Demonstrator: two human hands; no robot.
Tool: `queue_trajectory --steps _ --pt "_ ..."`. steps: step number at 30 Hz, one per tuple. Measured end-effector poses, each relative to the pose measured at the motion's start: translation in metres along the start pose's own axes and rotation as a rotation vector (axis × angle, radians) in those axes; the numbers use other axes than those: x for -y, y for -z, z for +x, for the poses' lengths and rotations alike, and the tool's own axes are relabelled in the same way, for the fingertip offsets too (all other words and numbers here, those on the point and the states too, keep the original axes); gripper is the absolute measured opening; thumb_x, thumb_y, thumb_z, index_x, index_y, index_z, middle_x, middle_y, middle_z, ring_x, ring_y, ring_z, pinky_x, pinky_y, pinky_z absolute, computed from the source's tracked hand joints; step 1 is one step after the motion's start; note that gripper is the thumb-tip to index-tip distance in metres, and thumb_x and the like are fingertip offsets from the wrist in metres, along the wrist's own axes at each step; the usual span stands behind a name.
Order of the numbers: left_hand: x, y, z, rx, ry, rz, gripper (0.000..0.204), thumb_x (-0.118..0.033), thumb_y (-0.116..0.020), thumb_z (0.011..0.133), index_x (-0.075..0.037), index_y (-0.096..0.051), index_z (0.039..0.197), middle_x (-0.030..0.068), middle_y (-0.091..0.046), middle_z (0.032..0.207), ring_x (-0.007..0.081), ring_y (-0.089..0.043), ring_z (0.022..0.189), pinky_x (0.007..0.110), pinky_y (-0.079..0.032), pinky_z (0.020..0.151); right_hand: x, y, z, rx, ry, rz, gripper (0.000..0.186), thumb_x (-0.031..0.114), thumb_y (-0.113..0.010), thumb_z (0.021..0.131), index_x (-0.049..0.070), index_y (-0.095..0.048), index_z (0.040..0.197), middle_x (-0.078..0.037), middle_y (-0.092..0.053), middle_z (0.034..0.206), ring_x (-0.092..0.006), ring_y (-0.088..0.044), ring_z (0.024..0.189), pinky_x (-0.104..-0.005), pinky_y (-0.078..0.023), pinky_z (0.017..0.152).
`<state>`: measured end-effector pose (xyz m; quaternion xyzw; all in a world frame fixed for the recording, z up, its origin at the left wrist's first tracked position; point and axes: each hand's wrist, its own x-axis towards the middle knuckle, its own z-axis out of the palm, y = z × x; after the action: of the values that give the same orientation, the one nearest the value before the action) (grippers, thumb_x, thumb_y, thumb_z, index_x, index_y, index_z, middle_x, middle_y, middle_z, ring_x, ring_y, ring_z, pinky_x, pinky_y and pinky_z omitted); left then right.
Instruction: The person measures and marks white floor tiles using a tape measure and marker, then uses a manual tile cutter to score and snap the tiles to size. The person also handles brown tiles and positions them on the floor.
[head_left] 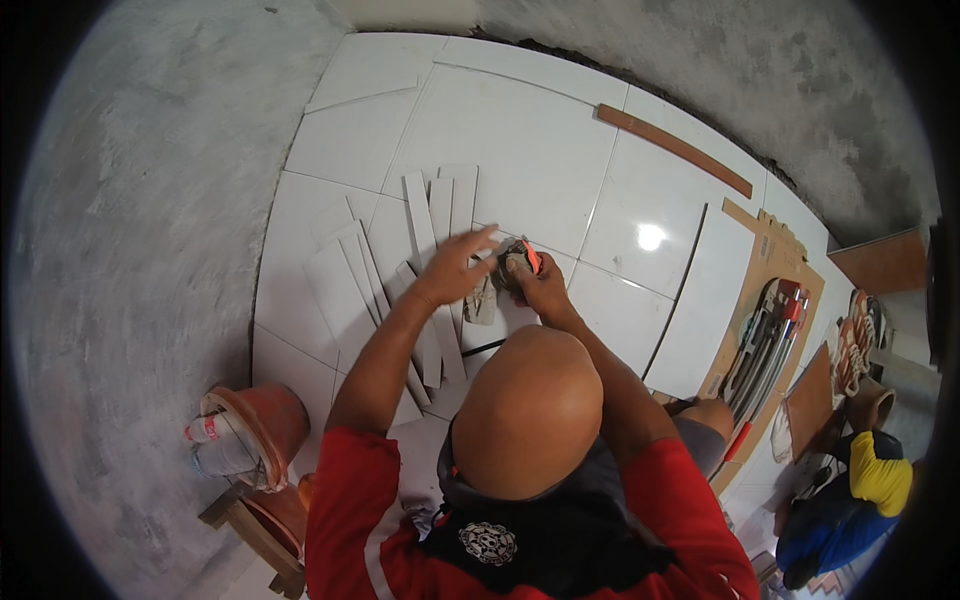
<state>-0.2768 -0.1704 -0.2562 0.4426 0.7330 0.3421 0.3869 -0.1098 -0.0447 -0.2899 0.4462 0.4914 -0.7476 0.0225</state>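
Note:
My right hand (pixel 543 287) is closed around a small, dirty dark-grey object (pixel 513 262) with a bright orange part; its exact kind is hard to make out. Just left of it, my left hand (pixel 458 268) hovers with its fingers apart and holds nothing. Below the hands lies a grey, smeared piece (pixel 480 303) whose kind I cannot tell. Several narrow white tile strips (pixel 419 215) fan out on the floor under and beyond my left forearm. My bent knee (pixel 530 415) rises between my arms and covers the floor behind it.
White floor tiles (pixel 500 130) run up to grey walls. A brown strip (pixel 675 150) lies near the far wall. To the right, a tile cutter (pixel 765 345) with metal rails rests on cardboard (pixel 750 290). At left stands a reddish bucket (pixel 285 420). Another person (pixel 850 510) crouches at lower right.

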Motion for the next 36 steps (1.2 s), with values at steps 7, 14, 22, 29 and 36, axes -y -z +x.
queue_trajectory --steps 7,14,22,29,36 --pt "0.009 0.011 0.035 0.084 -0.202 0.855 0.047 -0.004 -0.057 0.086 -0.01 -0.059 0.133 0.0071 -0.069 0.11 0.0294 -0.048 0.129 0.059 -0.033 0.105 0.008 0.004 -0.005 -0.033 0.002 0.032 0.053 0.035 -0.075 0.088 0.001 -0.054 0.123 -0.01 -0.066 0.097 -0.0155 -0.065 0.069 -0.0276 -0.055 0.056" --pt "0.006 0.015 0.033 0.105 -0.229 0.895 0.017 -0.006 -0.056 0.087 -0.011 -0.062 0.103 0.0017 -0.067 0.092 0.0269 -0.054 0.111 0.061 -0.035 0.105 0.021 -0.005 -0.014 -0.111 0.065 0.111 0.05 0.033 -0.075 0.088 0.001 -0.056 0.121 -0.009 -0.067 0.094 -0.015 -0.064 0.066 -0.0273 -0.054 0.056" --pt "-0.005 0.011 0.032 -0.009 -0.146 0.906 0.037 -0.007 -0.056 0.087 -0.012 -0.06 0.123 0.0017 -0.064 0.096 0.026 -0.055 0.103 0.047 -0.046 0.084 0.023 0.005 -0.015 -0.087 0.012 0.111 0.05 0.034 -0.075 0.089 0.001 -0.056 0.122 -0.009 -0.067 0.094 -0.0157 -0.064 0.064 -0.0275 -0.054 0.054" --pt "-0.005 0.008 0.033 -0.011 -0.09 0.927 0.028 -0.008 -0.057 0.086 -0.012 -0.062 0.113 0.0019 -0.064 0.098 0.0259 -0.056 0.102 0.045 -0.046 0.079 0.008 0.005 -0.019 -0.154 -0.045 0.074 0.054 0.036 -0.078 0.085 0.002 -0.057 0.122 -0.009 -0.067 0.093 -0.0166 -0.065 0.062 -0.0285 -0.054 0.052" --pt "0.009 0.005 0.02 0.065 -0.204 0.934 0.009 -0.02 -0.063 0.086 -0.014 -0.068 0.09 0.0014 -0.064 0.094 0.0251 -0.056 0.099 0.043 -0.044 0.083 0.013 0.005 -0.025 -0.11 -0.074 0.053 0.051 0.038 -0.078 0.085 0.008 -0.058 0.122 -0.009 -0.07 0.095 -0.0193 -0.066 0.064 -0.0322 -0.057 0.059"
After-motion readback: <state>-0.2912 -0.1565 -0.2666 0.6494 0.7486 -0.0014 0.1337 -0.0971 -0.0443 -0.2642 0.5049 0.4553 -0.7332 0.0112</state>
